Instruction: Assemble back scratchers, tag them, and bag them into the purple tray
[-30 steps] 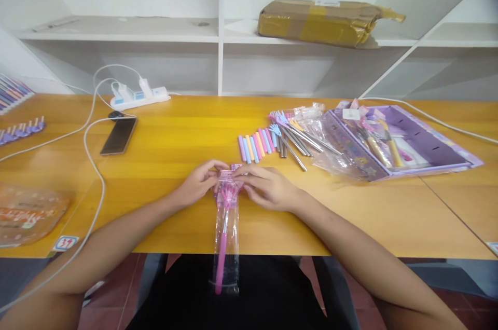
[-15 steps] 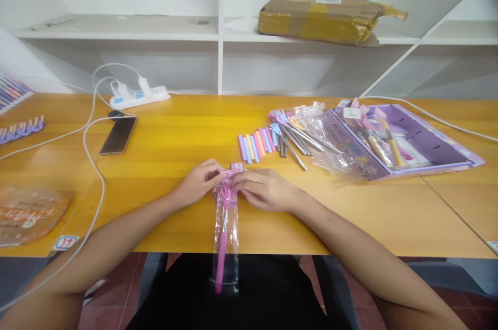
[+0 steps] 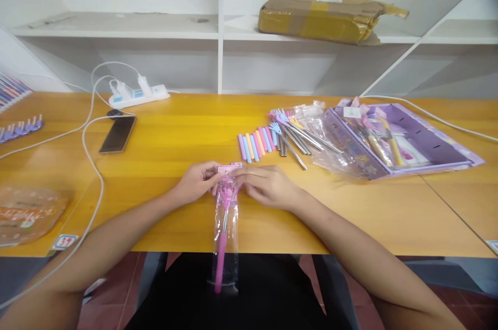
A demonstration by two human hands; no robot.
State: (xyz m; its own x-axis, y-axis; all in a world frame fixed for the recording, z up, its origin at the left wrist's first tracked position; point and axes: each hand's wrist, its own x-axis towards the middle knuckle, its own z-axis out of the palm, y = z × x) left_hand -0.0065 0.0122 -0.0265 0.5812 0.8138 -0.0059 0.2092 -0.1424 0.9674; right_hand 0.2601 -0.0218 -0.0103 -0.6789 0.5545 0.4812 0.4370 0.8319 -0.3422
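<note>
A clear plastic bag [image 3: 232,226] with a pink printed card top hangs over the table's front edge. Inside it lies a pink back scratcher [image 3: 220,262], its hand-shaped head up and its handle down. My left hand [image 3: 197,182] pinches the left side of the card top between thumb and fingers. From the right, my right hand [image 3: 272,186] has its fingers at the bag's upper right edge, closed on it. Beyond my hands lie several pastel handle tubes [image 3: 254,145] in a row and a pile of metal-rod back scratchers [image 3: 298,135].
A purple display box [image 3: 431,138] with packaged items stands at the right, with loose clear bags [image 3: 330,159] beside it. At the left are a phone [image 3: 118,134], a power strip [image 3: 140,95], white cables and an orange-printed package [image 3: 31,215]. A taped carton [image 3: 319,18] rests on the shelf.
The card top now lies flatter and shows more of its face between my hands. My right fingers have shifted slightly right and straightened along the bag's top.
</note>
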